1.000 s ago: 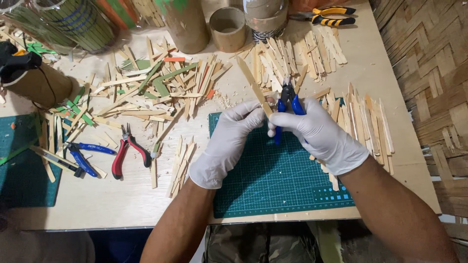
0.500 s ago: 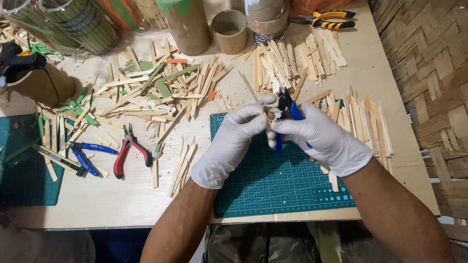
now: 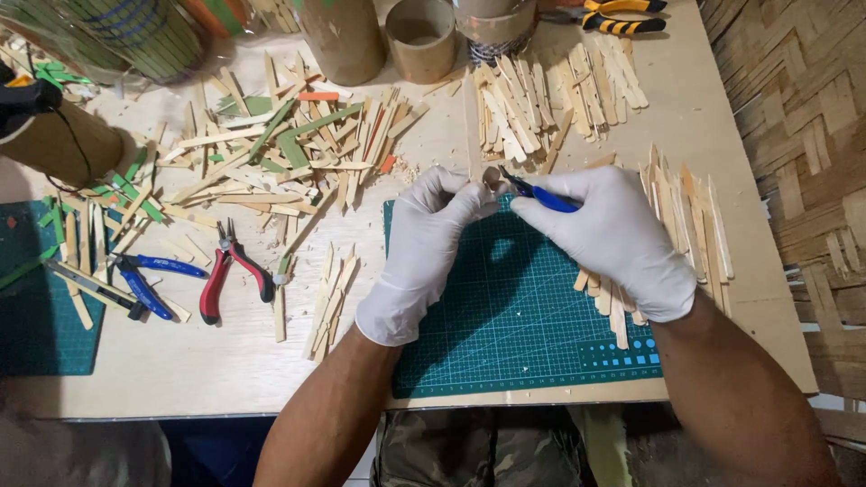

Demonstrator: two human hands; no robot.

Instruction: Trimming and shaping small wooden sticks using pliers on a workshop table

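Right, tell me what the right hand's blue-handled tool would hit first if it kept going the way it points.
The right hand aims the blue-handled tool leftward at the small wooden piece pinched by the left hand. That piece comes first, probably already at the tip; depth is unclear.

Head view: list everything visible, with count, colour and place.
Stick piece: one, tan, between both hands.
Cutters: one, blue handles, right hand.
Mat: one, green, under hands.
Sticks: many, tan and some green, in piles across table.
Red pliers: one, left of mat.
Blue pliers: one, far left.
Yellow pliers: one, top edge.
Tubes: several, brown, top.
Left hand: white glove.
Right hand: white glove.
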